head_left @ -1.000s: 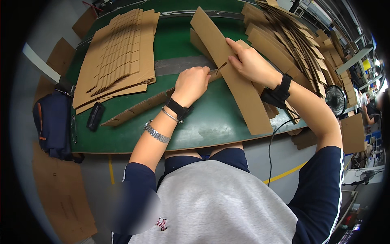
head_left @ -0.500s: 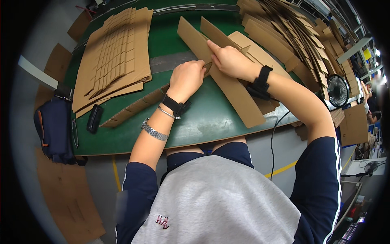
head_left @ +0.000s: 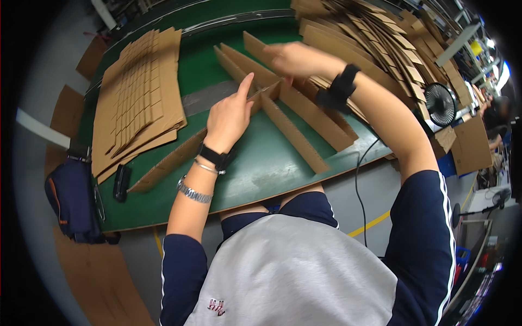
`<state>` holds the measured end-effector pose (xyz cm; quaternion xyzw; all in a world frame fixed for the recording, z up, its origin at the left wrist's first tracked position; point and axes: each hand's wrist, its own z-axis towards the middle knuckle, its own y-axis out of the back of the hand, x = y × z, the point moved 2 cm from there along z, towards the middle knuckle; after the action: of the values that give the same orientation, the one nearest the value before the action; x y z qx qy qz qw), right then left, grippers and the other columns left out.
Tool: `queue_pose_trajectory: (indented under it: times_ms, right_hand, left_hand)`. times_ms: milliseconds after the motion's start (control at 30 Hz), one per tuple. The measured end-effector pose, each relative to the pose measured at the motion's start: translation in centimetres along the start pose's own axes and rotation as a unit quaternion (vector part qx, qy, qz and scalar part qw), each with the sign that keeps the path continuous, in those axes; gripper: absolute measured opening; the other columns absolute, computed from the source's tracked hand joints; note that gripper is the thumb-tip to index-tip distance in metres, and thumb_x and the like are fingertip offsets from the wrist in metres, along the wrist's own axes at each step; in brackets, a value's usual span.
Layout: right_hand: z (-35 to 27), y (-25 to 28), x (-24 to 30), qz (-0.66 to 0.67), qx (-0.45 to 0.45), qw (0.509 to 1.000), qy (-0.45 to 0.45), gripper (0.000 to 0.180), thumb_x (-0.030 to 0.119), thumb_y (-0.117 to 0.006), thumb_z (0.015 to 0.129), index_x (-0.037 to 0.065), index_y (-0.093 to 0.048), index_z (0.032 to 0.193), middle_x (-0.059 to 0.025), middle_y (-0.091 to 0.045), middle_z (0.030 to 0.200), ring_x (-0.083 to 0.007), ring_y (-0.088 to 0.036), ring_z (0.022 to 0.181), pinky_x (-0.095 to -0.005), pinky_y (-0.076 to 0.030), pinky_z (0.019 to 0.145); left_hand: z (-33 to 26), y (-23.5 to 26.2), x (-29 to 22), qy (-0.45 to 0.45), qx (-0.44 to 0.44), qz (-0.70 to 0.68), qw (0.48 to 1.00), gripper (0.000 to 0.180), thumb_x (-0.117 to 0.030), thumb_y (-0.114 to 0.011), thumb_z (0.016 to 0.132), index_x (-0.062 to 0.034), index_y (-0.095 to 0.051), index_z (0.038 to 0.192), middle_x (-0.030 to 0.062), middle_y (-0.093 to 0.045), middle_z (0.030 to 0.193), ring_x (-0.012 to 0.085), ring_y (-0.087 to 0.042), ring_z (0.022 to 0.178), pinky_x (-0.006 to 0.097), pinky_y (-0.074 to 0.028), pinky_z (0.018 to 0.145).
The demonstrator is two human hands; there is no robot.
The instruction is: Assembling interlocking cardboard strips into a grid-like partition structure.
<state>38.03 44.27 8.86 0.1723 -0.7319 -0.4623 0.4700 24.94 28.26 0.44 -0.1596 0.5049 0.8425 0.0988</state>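
Observation:
My left hand [head_left: 228,119] is closed around a long slotted cardboard strip [head_left: 168,162] that stands on edge, its index finger stretched out along it. Two cardboard strips cross this one near its far end: a nearer strip [head_left: 293,133] and another strip [head_left: 315,115] just behind it. Motion blurs my right hand [head_left: 302,61], which is over a further cardboard strip [head_left: 254,45] at the back. Its thumb side is close to the crossing; whether the fingers grip that strip is unclear.
Flat slotted cardboard [head_left: 138,98] lies stacked at the left of the green table [head_left: 250,179]. More cardboard strips [head_left: 375,46] are piled at the back right, beside a small black fan [head_left: 440,104]. A black case [head_left: 122,183] and a dark blue bag [head_left: 70,198] are at the left edge.
The crossing strips have shifted left and spread apart, so two now show across the long strip. My right hand has moved up and away from the crossing; my left index finger has straightened.

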Motion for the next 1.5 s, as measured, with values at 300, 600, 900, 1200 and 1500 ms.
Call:
queue_pose_trajectory:
  times_ms: [300,600,900,1200,1500]
  right_hand:
    - [-6.3,3.5,-22.3,-0.25,-0.031,0.957,-0.144,0.058,0.052,-0.079,0.066,-0.004,-0.07,0.08,-0.0216,-0.069,0.079,-0.0316,-0.068,0.071,-0.04,-0.052,0.068]
    - [-8.4,9.1,-18.2,-0.247,-0.255,0.934,-0.044,0.032,0.03,-0.071,0.084,0.0,-0.061,0.079,-0.0177,-0.063,0.075,-0.0333,-0.062,0.074,-0.0428,-0.048,0.067]
    - [-3.2,6.1,5.9,-0.009,-0.164,0.986,0.035,0.031,0.027,-0.061,0.093,-0.002,-0.062,0.104,-0.0201,-0.065,0.078,-0.0301,-0.067,0.072,-0.0359,-0.054,0.069]
    - [-1.0,-2.8,6.0,-0.189,-0.129,0.965,0.128,0.051,0.015,-0.06,0.085,-0.007,-0.051,0.129,-0.0274,-0.066,0.087,-0.0384,-0.067,0.079,-0.0418,-0.054,0.073]
    - [-0.6,-4.1,4.8,-0.166,-0.119,0.966,0.161,0.048,0.012,-0.059,0.084,-0.01,-0.052,0.126,-0.027,-0.066,0.083,-0.0384,-0.067,0.078,-0.0429,-0.054,0.073]
  left_hand:
    - [0.1,-1.0,0.6,-0.108,-0.008,0.07,0.992,0.045,-0.007,-0.059,0.088,-0.0192,-0.058,0.132,0.0096,-0.055,0.075,0.0299,-0.062,0.071,0.041,-0.052,0.062]
    - [-0.4,2.3,1.9,-0.076,0.054,0.012,0.996,0.052,-0.017,-0.069,0.082,-0.0062,-0.052,0.131,0.0162,-0.067,0.093,0.0358,-0.065,0.086,0.044,-0.052,0.072]
    - [-1.2,2.7,2.3,-0.056,0.023,0.009,0.998,0.015,-0.017,-0.065,0.085,-0.0038,-0.07,0.089,0.0147,-0.068,0.088,0.0353,-0.065,0.081,0.044,-0.052,0.07]
    - [-1.2,1.5,2.0,-0.032,0.01,-0.009,0.999,0.014,-0.016,-0.063,0.086,-0.0033,-0.069,0.089,0.015,-0.068,0.085,0.0354,-0.065,0.08,0.044,-0.052,0.07]
    - [-1.3,1.6,1.8,-0.039,0.003,-0.01,0.999,0.013,-0.015,-0.064,0.085,-0.0034,-0.069,0.088,0.0144,-0.067,0.084,0.0351,-0.065,0.079,0.044,-0.052,0.07]
